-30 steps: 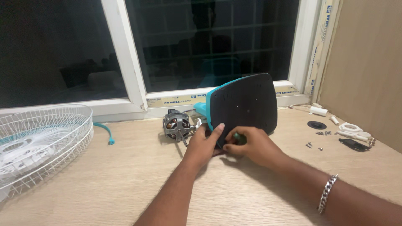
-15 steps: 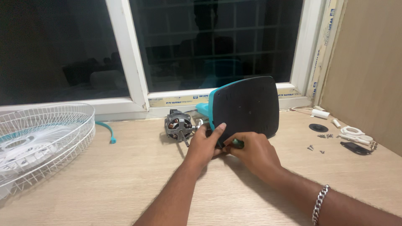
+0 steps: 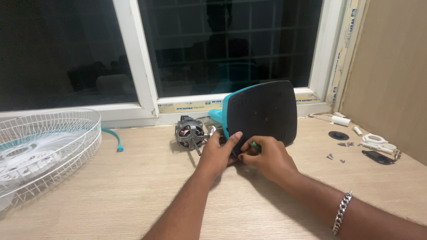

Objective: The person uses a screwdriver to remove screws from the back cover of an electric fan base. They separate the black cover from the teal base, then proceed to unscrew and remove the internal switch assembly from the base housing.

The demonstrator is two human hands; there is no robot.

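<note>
— Since the earlier frame, what has shifted?

— Little: the right hand (image 3: 267,158) has crept slightly up the lower edge of the fan base (image 3: 262,113), and the green handle of a small tool (image 3: 255,145) shows more plainly between its fingers. The left hand (image 3: 218,153) stays pressed on the base's left edge.

— How does each grip stand?

— The right grip is closed around the tool; the left grip is clamped on the base rim, thumb behind, fingers in front, holding it tipped up on edge on the worktop (image 3: 133,191).

— How far along does the work look?

— Well into stripping the fan, I judge. The motor (image 3: 189,132) lies bare just left of the base, the white wire guard (image 3: 40,151) with its blades sits well apart at the far left, and loose screws (image 3: 333,156) and small white and black parts (image 3: 376,143) are spread at the right. The base's black underside plate is still on.

— And the room?

— Pale wood-grain worktop under a white-framed window (image 3: 142,89), dark outside, with a beige wall at the right
</note>
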